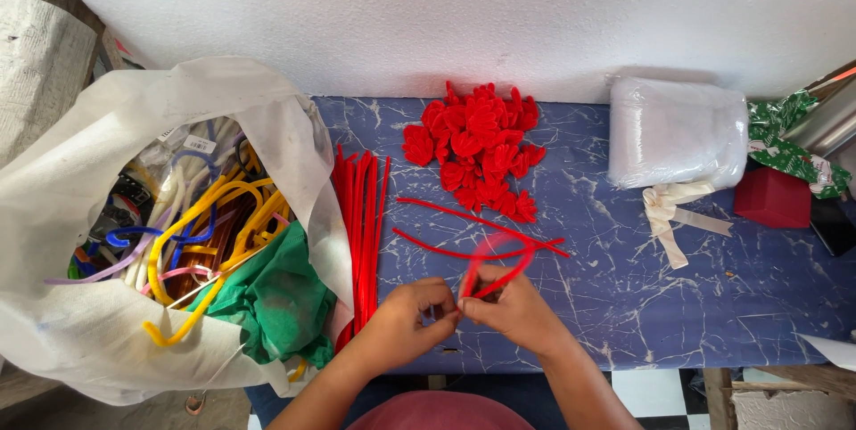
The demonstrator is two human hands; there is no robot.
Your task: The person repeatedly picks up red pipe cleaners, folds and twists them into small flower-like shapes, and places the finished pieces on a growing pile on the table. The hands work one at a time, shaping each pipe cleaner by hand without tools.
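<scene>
One red pipe cleaner [496,262], bent into a loop, held at the near edge of the desk [624,305]. Both hands pinch it where its two ends meet: left hand [412,314] and right hand [513,310] are clenched fingertip to fingertip on that junction, neither clearly nearer than the other. From the pinch the loop rises up and away from the person, leaning slightly toward the right hand's side; its long axis runs from the fingertips toward the wall. The loop is blurred, so its exact outline cannot be told.

Two loose red pipe cleaners [473,234], just beyond the loop, lying on the desk with their long axes roughly left to right, meeting near their right ends.

One bundle of straight red pipe cleaners [361,234], left of the hands, long axis running from the near edge toward the wall, touching the bag beside it.

One heap of finished red fuzzy pieces [477,149], petal-like in shape, farther back, near the wall.

One large white plastic bag [80,332], far left, open, holding many pipe cleaners in yellow, white, blue and purple, with green tissue paper [276,305] at its near right side.

One clear packet of white material [678,131], back right; one cream ribbon [673,212] just in front of it; one small red box [772,198] farther right, beside green patterned wrapping [789,149].
</scene>
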